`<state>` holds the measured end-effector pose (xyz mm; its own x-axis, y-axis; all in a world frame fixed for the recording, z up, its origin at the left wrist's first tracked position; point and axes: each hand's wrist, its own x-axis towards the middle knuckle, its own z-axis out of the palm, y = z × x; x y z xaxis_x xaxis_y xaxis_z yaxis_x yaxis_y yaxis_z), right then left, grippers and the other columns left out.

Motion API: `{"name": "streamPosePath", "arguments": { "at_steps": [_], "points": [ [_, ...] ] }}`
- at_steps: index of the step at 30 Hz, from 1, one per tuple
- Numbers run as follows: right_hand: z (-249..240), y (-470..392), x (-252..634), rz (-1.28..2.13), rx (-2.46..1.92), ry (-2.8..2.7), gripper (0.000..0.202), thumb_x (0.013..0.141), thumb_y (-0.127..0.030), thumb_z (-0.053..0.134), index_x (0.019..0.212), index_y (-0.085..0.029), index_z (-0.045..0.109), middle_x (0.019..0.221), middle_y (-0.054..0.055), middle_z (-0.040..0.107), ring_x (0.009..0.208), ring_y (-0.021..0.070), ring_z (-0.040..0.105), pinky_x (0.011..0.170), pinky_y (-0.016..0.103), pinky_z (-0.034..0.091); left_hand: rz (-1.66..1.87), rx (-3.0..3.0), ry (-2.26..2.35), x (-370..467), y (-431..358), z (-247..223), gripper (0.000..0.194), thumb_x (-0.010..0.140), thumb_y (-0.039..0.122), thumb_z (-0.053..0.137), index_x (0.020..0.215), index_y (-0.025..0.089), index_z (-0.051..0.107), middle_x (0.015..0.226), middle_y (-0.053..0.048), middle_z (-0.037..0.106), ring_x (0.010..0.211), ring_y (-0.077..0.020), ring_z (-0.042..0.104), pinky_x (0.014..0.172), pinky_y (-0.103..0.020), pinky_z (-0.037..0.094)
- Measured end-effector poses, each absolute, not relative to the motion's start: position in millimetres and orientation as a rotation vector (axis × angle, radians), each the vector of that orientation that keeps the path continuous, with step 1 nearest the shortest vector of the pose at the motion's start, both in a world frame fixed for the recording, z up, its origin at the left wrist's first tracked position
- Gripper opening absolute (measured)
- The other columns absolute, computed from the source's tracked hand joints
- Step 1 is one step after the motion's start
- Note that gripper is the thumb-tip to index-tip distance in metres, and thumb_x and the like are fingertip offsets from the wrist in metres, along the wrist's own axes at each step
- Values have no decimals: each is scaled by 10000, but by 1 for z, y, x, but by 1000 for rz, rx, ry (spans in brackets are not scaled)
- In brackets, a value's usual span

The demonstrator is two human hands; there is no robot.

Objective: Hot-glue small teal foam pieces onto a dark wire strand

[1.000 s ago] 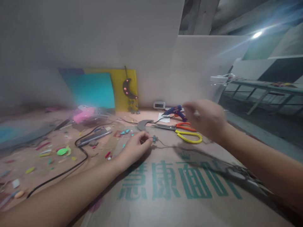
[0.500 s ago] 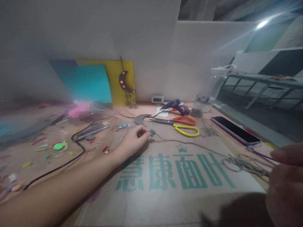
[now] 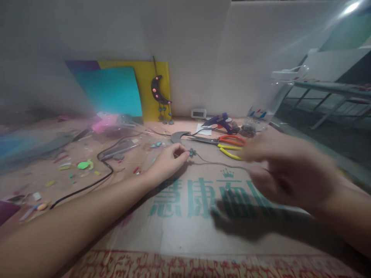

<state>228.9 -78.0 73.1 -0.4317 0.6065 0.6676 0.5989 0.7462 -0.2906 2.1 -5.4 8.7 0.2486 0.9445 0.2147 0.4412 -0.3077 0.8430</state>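
Fingertips of my left hand (image 3: 171, 159) are pinched together on a small grey-blue flower-shaped piece (image 3: 192, 153), which shows just past the thumb. A thin grey cord (image 3: 220, 163) runs from it to the right until my right hand covers it. My right hand (image 3: 290, 172) hangs above the mat, smeared by motion, so whether it holds anything is unclear. Behind my left hand lies a grey crescent (image 3: 176, 136). Scissors (image 3: 207, 140) with one orange and one yellow handle lie nearby, their handles partly hidden by my right hand.
A blue glue gun (image 3: 222, 122), a small white digital display (image 3: 198, 113) and a clear plastic container (image 3: 257, 116) stand at the back. Yellow (image 3: 155, 88) and turquoise (image 3: 116, 90) sheets lean on the wall, with a decorated moon hanging (image 3: 158, 92). Clay scraps (image 3: 84, 165) and a black cable (image 3: 84, 188) lie left.
My right hand has moved in from the right edge toward the scissors, now covering the loose cord and the phone. My left hand keeps its pinch. The view has shifted slightly.
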Motion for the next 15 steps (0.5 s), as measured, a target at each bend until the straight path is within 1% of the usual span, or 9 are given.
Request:
{"name": "streamPosePath", "arguments": {
  "at_steps": [2, 3, 4, 6, 8, 9, 11, 13, 15],
  "points": [
    [75, -56, 223, 9, -1004, -2125, 240, 868, -450, 531, 935, -266, 669, 715, 42, 640, 599, 164, 561, 573, 315, 439, 988, 1882, 1272, 2, -7, 10, 168, 821, 315, 544, 743, 167, 559, 709, 5, 586, 667, -138, 525, 614, -241, 387],
    [71, -45, 219, 66, -1058, -2132, 256, 872, -434, 541, 998, -237, 646, 713, 35, 628, 585, 157, 552, 557, 300, 434, 996, 1884, 1272, 2, -7, 10, 170, 824, 318, 539, 747, 168, 560, 712, 4, 589, 667, -139, 527, 617, -243, 389],
    [65, -35, 215, 144, -1112, -2151, 289, 857, -435, 573, 1040, -218, 628, 704, 26, 621, 571, 151, 546, 543, 286, 428, 1006, 1882, 1272, 2, -8, 10, 171, 827, 320, 534, 752, 169, 560, 714, 3, 593, 664, -139, 529, 619, -244, 393],
    [50, -21, 211, 271, -1214, -2209, 391, 810, -447, 641, 1112, -201, 605, 787, 33, 648, 587, 146, 557, 541, 271, 422, 1026, 1884, 1279, 2, -9, 11, 170, 828, 324, 535, 763, 170, 563, 720, 3, 600, 660, -137, 534, 621, -245, 399],
    [36, -13, 211, 273, -1266, -2279, 505, 746, -467, 707, 1159, -199, 594, 892, 52, 673, 658, 163, 584, 583, 277, 431, 1039, 1903, 1293, 2, -9, 11, 169, 827, 325, 542, 768, 169, 567, 734, 2, 604, 667, -136, 540, 626, -243, 405],
    [31, -11, 211, 254, -1274, -2307, 532, 726, -468, 727, 1167, -202, 592, 937, 58, 680, 706, 175, 595, 613, 284, 436, 1043, 1912, 1296, 2, -9, 11, 169, 828, 324, 542, 771, 167, 569, 740, 1, 604, 670, -134, 541, 628, -241, 405],
    [24, -9, 212, 232, -1265, -2320, 497, 726, -448, 733, 1140, -208, 600, 967, 54, 691, 774, 190, 603, 662, 293, 439, 1052, 1921, 1295, 2, -9, 12, 169, 833, 320, 538, 775, 165, 570, 743, 2, 599, 671, -131, 540, 624, -238, 403],
    [18, -9, 211, 263, -1252, -2272, 392, 760, -413, 712, 1076, -205, 610, 915, 37, 698, 765, 179, 597, 664, 285, 433, 1063, 1922, 1292, 1, -10, 12, 164, 836, 313, 535, 777, 164, 567, 741, 3, 594, 672, -130, 539, 619, -236, 398],
    [13, -9, 208, 310, -1242, -2202, 305, 782, -382, 695, 1011, -198, 612, 827, 18, 691, 707, 159, 582, 641, 271, 425, 1067, 1925, 1293, 1, -10, 12, 163, 834, 315, 536, 779, 164, 567, 741, 3, 596, 674, -132, 540, 619, -238, 395]
  ]
}}
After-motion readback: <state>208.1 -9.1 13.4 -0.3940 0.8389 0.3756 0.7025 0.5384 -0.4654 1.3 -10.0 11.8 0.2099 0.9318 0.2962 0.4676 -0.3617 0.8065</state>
